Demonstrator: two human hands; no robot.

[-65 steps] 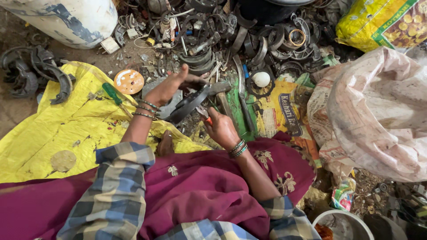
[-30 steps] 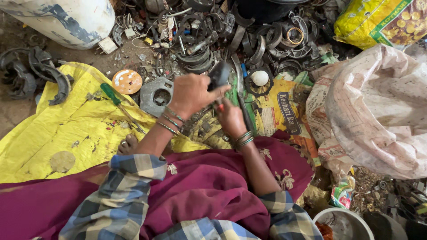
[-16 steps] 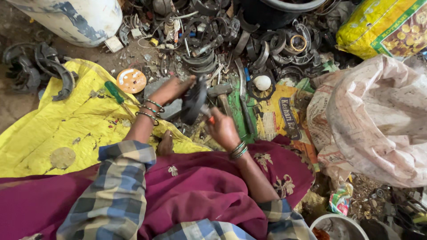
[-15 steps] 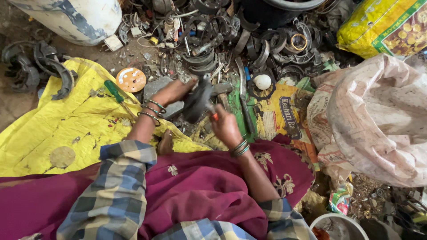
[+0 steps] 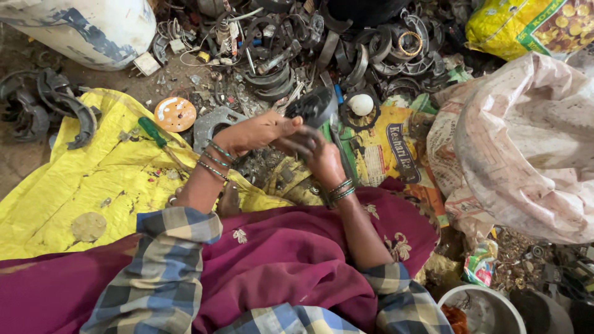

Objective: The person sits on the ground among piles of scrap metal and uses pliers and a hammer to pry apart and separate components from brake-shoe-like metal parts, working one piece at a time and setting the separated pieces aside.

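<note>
My left hand (image 5: pixel 253 132) and my right hand (image 5: pixel 315 153) meet over my lap, and both grip a dark curved metal part (image 5: pixel 314 106) that sticks up above the fingers. Bangles ring both wrists. A flat grey metal plate (image 5: pixel 212 122) lies on the ground just behind my left hand. A green-handled screwdriver (image 5: pixel 152 132) rests on the yellow sheet (image 5: pixel 80 179) to the left of my left wrist. An orange round lid (image 5: pixel 175 114) lies beside it.
A heap of dark metal rings and scrap parts (image 5: pixel 322 43) fills the ground ahead. A large whitish sack (image 5: pixel 526 142) stands at the right, a yellow printed bag (image 5: pixel 532 25) behind it. A white drum (image 5: pixel 86 25) is at top left, a bucket (image 5: pixel 479 309) at bottom right.
Both hands have lifted the dark metal part slightly and turned it; the left hand now lies flatter across it, and the red-tipped tool seen in the right hand earlier no longer shows.
</note>
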